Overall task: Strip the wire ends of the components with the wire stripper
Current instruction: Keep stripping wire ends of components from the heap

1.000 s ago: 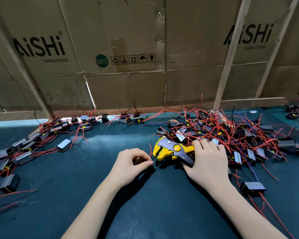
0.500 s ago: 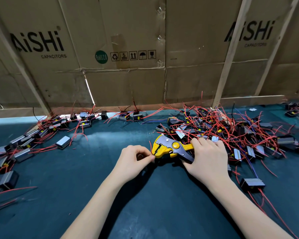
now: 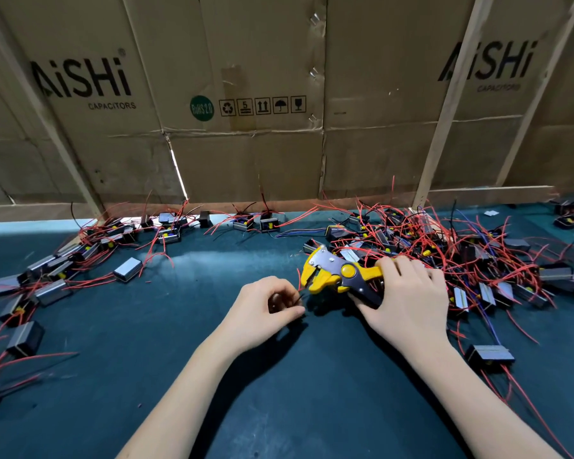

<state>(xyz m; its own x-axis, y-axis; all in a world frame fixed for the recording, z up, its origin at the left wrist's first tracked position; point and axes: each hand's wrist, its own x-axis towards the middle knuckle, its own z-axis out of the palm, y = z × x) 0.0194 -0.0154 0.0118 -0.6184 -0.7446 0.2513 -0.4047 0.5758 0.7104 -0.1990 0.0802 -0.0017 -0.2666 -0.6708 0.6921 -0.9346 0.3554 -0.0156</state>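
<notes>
A dark green table runs up to a wall of flattened cardboard along its far edge. Toward the left edge lie scattered components with red leads. Near the middle, the left hand has its fingers curled together, pinching a small part and its thin wire, whose end points at the mouth of the wire stripper. The yellow tool lies just right of that hand, and the right hand has its fingers wrapped round the handles. Behind it, toward the far right corner, sits the big tangled heap of components.

To do this well, I'd say the wire end should be seated squarely in the mouth before squeezing, with the part held steady so only the tip is bared.

The cardboard reads "AiSHi CAPACITORS" twice, with a green "RoHS 2.0" sticker and handling symbols between them.
</notes>
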